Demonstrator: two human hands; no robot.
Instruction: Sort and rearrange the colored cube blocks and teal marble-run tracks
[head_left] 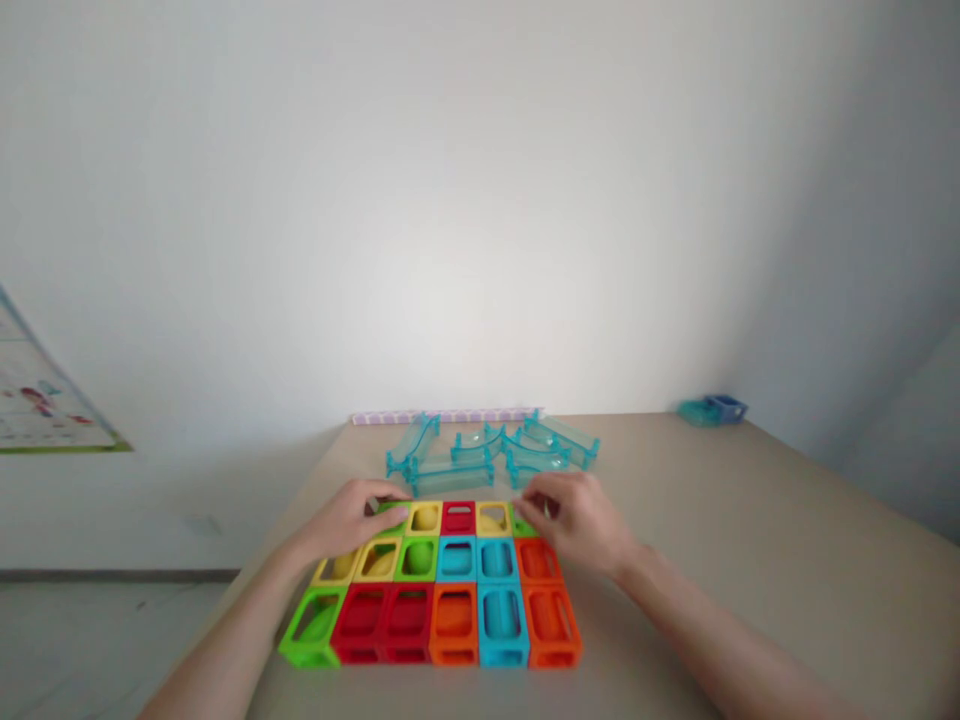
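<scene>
Hollow, open-faced toy blocks stand side by side in three rows, in red (459, 517), yellow (426, 517), blue (497, 560), orange (550, 614) and green. My left hand (351, 517) bends its fingers and thumb around a green block (393, 519) at the left end of the back row. At that row's right end, my right hand (574, 515) pinches another green block (520, 524), largely covered by the fingers. A green block (313, 622) forms the near left corner. Some blocks have curved inner pieces.
Behind the blocks lie several clear teal track pieces (454, 476). A purple-and-white patterned strip (442, 416) runs along the wall. A small blue basket (726, 408) and a teal item (698, 413) sit at the table's far right. The table's left edge drops to the floor.
</scene>
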